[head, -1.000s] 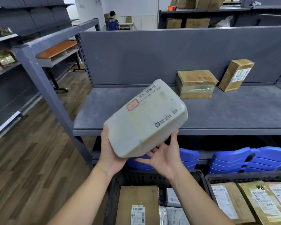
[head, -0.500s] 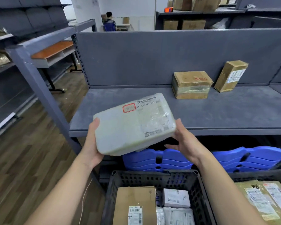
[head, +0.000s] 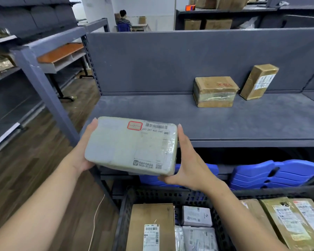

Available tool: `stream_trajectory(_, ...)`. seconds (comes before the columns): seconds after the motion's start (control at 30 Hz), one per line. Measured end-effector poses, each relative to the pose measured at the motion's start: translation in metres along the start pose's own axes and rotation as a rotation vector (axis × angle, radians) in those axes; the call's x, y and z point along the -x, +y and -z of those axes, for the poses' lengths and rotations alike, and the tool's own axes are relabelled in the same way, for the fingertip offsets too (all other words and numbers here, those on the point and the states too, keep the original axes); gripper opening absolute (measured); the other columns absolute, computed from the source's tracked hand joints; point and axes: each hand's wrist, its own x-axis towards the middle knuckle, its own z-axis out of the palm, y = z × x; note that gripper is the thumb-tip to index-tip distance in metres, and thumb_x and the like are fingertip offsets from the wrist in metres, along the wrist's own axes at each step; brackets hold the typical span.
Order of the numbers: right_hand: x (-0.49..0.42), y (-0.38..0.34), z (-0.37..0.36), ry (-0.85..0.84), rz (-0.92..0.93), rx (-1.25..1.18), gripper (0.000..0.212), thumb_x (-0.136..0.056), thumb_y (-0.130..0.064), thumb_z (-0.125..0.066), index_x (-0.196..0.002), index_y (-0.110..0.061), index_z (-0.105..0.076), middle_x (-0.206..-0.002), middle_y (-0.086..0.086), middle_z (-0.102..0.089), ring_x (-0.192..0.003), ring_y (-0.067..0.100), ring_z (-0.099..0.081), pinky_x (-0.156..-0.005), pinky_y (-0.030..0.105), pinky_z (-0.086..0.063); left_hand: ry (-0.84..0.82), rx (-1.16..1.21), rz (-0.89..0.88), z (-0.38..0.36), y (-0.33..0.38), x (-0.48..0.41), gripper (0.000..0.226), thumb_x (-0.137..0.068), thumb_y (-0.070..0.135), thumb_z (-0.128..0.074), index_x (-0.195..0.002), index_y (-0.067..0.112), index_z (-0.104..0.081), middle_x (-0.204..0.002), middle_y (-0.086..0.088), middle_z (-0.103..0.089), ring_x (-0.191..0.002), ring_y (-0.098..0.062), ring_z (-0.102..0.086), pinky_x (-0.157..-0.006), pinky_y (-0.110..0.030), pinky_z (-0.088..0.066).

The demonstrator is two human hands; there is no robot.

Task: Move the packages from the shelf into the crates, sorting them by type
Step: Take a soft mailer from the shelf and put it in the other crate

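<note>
Left hand [head: 83,156] cups the left end of the pale grey plastic-wrapped rectangular parcel [head: 132,145], thumb up the end face, fingers hidden beneath. Right hand [head: 187,165] presses flat on the right end, fingers straight, thumb under the lower corner. Parcel is airborne, label up, just in front of the grey metal shelf [head: 225,124] lip and above the black slatted plastic crate [head: 170,195].

Risk: the hold is mostly a squeeze between the palms, so the slick wrap could slip if the right palm eases.

Risk: mis-sort. This crate holds a brown cardboard box [head: 152,214] and small white parcels [head: 197,213]; the neighbouring crate [head: 279,192] holds brown taped packs [head: 286,220].

Room: free space in the near crate looks tight, with its rim and the shelf lip close.
</note>
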Motion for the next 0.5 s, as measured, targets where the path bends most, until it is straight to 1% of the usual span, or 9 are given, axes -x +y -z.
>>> stream_trajectory(0.07, 0.003, 0.007, -0.01, 0.056, -0.011, -0.103, 0.153, -0.065, -0.043, -0.096, -0.158, -0.048, 0.025, -0.161, -0.027, -0.022, -0.143, -0.019, -0.025, -0.111, 0.01, -0.034, -0.058, 0.048, 0.01, -0.003, -0.001, 0.001, 0.072, -0.098, 0.077, -0.033, -0.108, 0.028, -0.084, -0.127, -0.005, -0.075, -0.115, -0.022, -0.073, -0.104, -0.043, -0.047)
stream_trajectory(0.13, 0.005, 0.012, -0.015, 0.125, -0.048, -0.324, 0.151, -0.066, -0.041, -0.095, -0.159, -0.049, 0.023, -0.162, -0.032, -0.028, -0.148, -0.008, -0.033, -0.119, 0.024, -0.036, -0.098, 0.075, -0.032, -0.004, -0.003, 0.001, 0.073, -0.1, 0.076, -0.029, -0.119, 0.028, -0.081, -0.134, -0.008, -0.072, -0.123, -0.024, -0.069, -0.112, -0.045, -0.043)
stream_trajectory(0.17, 0.006, 0.014, -0.017, 0.162, -0.07, -0.446, 0.148, -0.067, -0.038, -0.094, -0.161, -0.047, 0.02, -0.158, -0.037, -0.033, -0.144, -0.007, -0.039, -0.116, 0.025, -0.041, -0.109, 0.078, -0.045, -0.005, -0.003, 0.002, 0.074, -0.1, 0.075, -0.028, -0.123, 0.026, -0.079, -0.135, -0.009, -0.071, -0.125, -0.026, -0.067, -0.114, -0.047, -0.042)
stream_trajectory(0.2, 0.006, 0.015, -0.019, 0.201, -0.086, -0.552, 0.142, -0.068, -0.036, -0.092, -0.164, -0.043, 0.013, -0.154, -0.034, -0.04, -0.139, -0.006, -0.047, -0.11, 0.024, -0.048, -0.123, 0.081, -0.056, -0.005, -0.005, 0.002, 0.075, -0.1, 0.075, -0.03, -0.129, 0.023, -0.075, -0.137, -0.011, -0.069, -0.128, -0.028, -0.065, -0.116, -0.049, -0.04)
stream_trajectory(0.23, 0.005, 0.016, -0.021, 0.246, -0.092, -0.637, 0.132, -0.069, -0.036, -0.089, -0.166, -0.037, 0.0, -0.151, -0.025, -0.049, -0.135, 0.0, -0.054, -0.103, 0.025, -0.053, -0.145, 0.083, -0.072, -0.006, -0.006, 0.002, 0.074, -0.1, 0.075, -0.032, -0.136, 0.022, -0.07, -0.139, -0.012, -0.068, -0.133, -0.031, -0.061, -0.118, -0.051, -0.038)
stream_trajectory(0.27, 0.004, 0.018, -0.023, 0.294, -0.105, -0.726, 0.118, -0.068, -0.039, -0.086, -0.164, -0.033, -0.016, -0.147, -0.014, -0.057, -0.133, 0.009, -0.059, -0.098, 0.03, -0.057, -0.157, 0.083, -0.096, -0.006, -0.008, 0.003, 0.073, -0.098, 0.074, -0.038, -0.141, 0.022, -0.066, -0.142, -0.012, -0.066, -0.138, -0.033, -0.057, -0.118, -0.052, -0.038)
stream_trajectory(0.33, 0.002, 0.017, -0.03, 0.343, -0.213, -0.972, 0.098, -0.067, -0.043, -0.082, -0.154, -0.031, -0.036, -0.139, -0.006, -0.066, -0.128, 0.021, -0.065, -0.095, 0.047, -0.06, -0.174, 0.095, -0.13, -0.01, -0.012, 0.004, 0.076, -0.085, 0.074, -0.063, -0.145, 0.027, -0.061, -0.143, -0.011, -0.065, -0.137, -0.034, -0.057, -0.11, -0.056, -0.047)
stream_trajectory(0.4, 0.001, 0.016, -0.036, 0.341, -0.294, -1.129, 0.091, -0.068, -0.045, -0.079, -0.15, -0.034, -0.041, -0.138, -0.006, -0.068, -0.12, 0.02, -0.07, -0.095, 0.054, -0.059, -0.205, 0.066, -0.124, -0.017, -0.014, 0.005, 0.092, -0.066, 0.069, -0.086, -0.145, 0.031, -0.059, -0.139, -0.009, -0.067, -0.128, -0.031, -0.065, -0.101, -0.058, -0.054)
stream_trajectory(0.5, 0.004, 0.017, -0.042, 0.342, -0.328, -1.162, 0.09, -0.069, -0.046, -0.08, -0.15, -0.036, -0.041, -0.139, -0.004, -0.067, -0.112, 0.018, -0.074, -0.091, 0.05, -0.06, -0.205, -0.001, -0.146, -0.029, -0.019, 0.005, 0.094, -0.068, 0.048, -0.091, -0.151, 0.03, -0.05, -0.135, -0.006, -0.07, -0.119, -0.033, -0.068, -0.101, -0.064, -0.054)
